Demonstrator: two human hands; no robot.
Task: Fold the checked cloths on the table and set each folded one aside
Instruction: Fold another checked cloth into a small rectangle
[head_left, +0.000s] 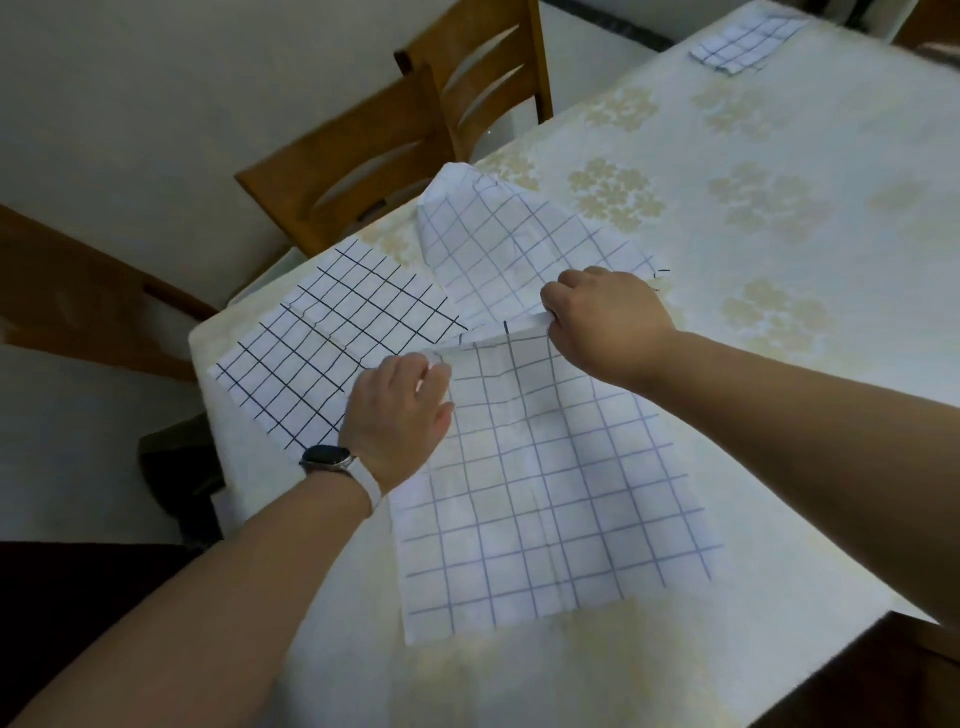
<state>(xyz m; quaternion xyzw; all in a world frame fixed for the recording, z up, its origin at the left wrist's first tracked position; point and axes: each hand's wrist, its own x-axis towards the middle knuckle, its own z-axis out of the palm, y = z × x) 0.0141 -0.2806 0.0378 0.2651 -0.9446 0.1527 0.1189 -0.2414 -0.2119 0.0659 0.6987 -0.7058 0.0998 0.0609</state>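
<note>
Black-lined white checked cloth (322, 353): lying flat at left, one edge tucked under its neighbours.
Left hand (397, 415): fingers curling, pinching the far-left corner of the blue-lined cloth.
Blue-lined white checked cloth (545, 509): lying flat, near centre; thin, light and limp, likely sagging unless gripped at both far corners.
Right hand (608, 317): fingers clamping the far-right corner.
Small folded checked cloth (748, 39): resting far right, well apart.

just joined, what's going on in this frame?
A person is folding checked cloths at a table. The left hand and the right hand each pinch the far edge of the blue-checked cloth, which lies spread in front of them. A dark-checked cloth lies flat to its left, a rumpled cloth sits behind, and one folded cloth rests at the far corner.
</note>
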